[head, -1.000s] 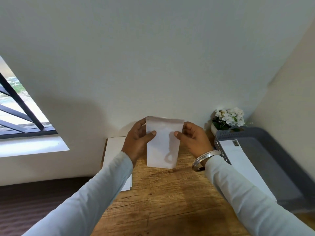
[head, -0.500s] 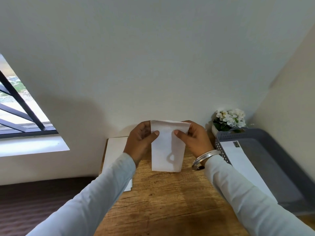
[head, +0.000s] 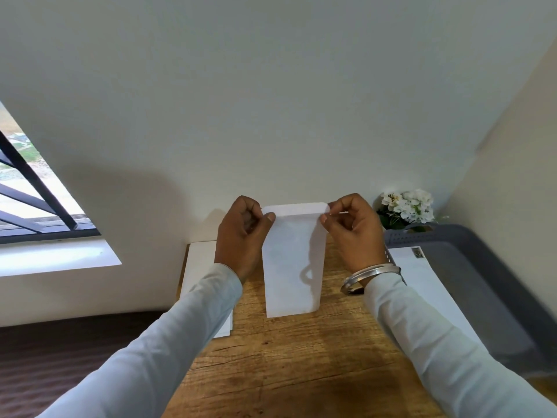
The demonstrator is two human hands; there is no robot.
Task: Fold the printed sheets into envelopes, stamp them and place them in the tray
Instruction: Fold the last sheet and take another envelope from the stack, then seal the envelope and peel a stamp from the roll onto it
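A white envelope (head: 291,260) lies lengthwise on the wooden desk (head: 289,357), its far flap bent up and over. My left hand (head: 241,236) pinches the flap's left corner. My right hand (head: 352,227) pinches the right corner, a metal bangle on that wrist. To the right stands a grey tray (head: 482,267) holding a stamped white envelope (head: 428,285). A stack of white sheets (head: 199,267) lies at the desk's left edge, partly under my left sleeve.
A small pot of white flowers (head: 405,206) stands at the back right, between the wall and the tray. The wall rises straight behind the desk. A window with dark bars (head: 36,203) is at the left. Dark floor lies past the desk's left edge.
Both hands have moved from the envelope's sides up to its far corners, and the flap is now bent over. The envelope lies flatter on the desk.
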